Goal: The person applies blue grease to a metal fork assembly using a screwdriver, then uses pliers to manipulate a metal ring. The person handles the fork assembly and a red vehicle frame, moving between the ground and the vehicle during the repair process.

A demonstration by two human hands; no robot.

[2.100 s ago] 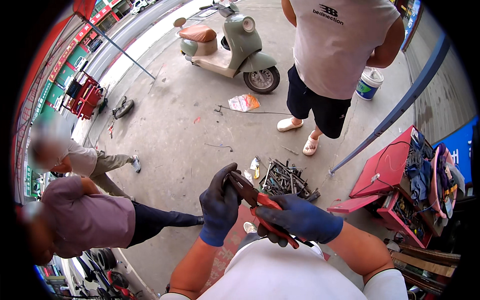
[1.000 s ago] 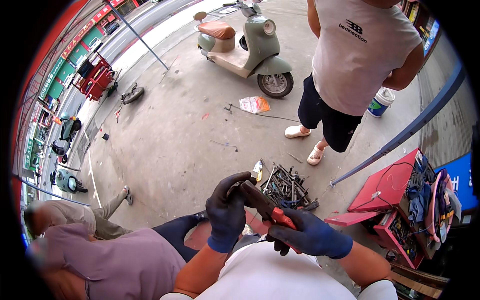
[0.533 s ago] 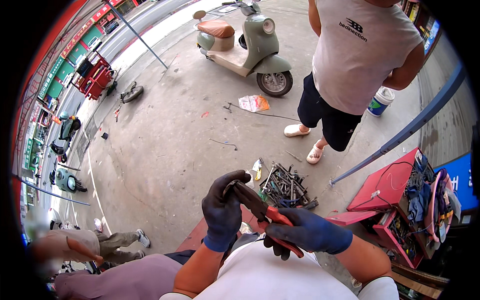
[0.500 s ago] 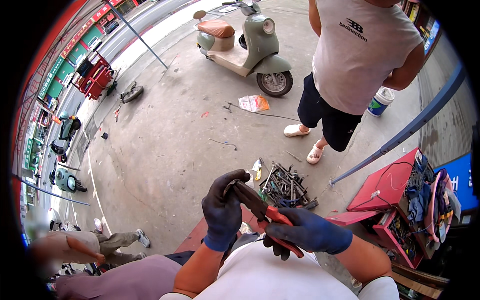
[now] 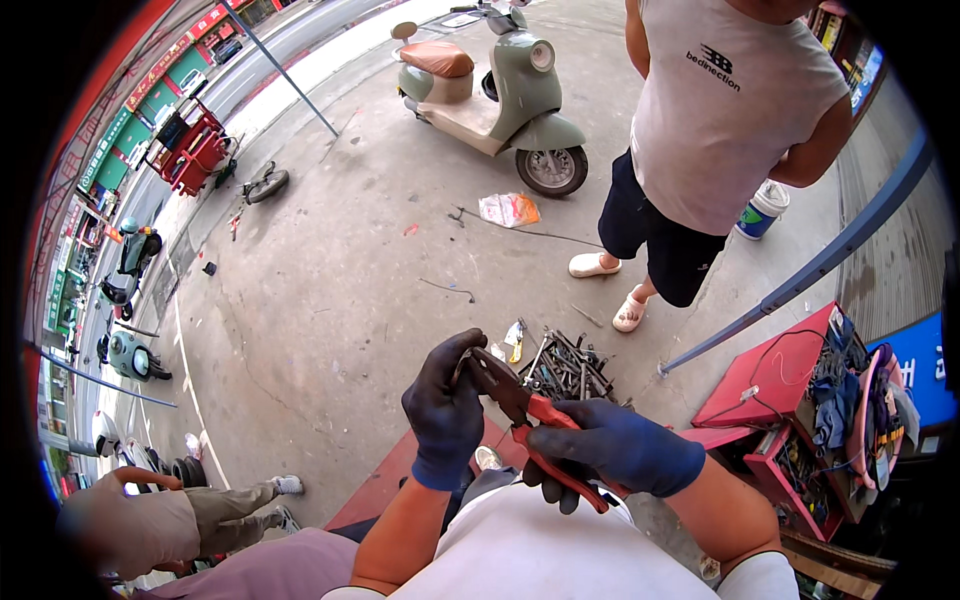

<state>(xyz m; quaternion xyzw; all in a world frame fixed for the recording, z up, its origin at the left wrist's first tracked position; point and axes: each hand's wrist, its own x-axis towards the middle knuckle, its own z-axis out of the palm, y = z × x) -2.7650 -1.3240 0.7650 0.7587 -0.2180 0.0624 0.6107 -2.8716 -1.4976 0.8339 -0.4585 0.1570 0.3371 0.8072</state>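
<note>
Both my hands wear dark, blue-cuffed work gloves. In my right hand are red-handled pliers, the fingers wrapped round the grips. The dark jaws point up and left, reaching the fingers of my left hand. That hand is closed, thumb and fingers bent together at the jaw tips. Whatever it pinches there is too small and too covered to make out. Just beyond the pliers, a heap of wrenches and other metal tools lies on the concrete floor.
A person in a white sleeveless top stands ahead right. A red tool cabinet and a slanting blue-grey post are at right. Farther off stands a green scooter. People are at lower left, one close beside me.
My hands stay almost in place, the pliers shifting slightly. At lower left, the person in beige has turned and moved, and the purple-clad person beside me has shifted lower in view.
</note>
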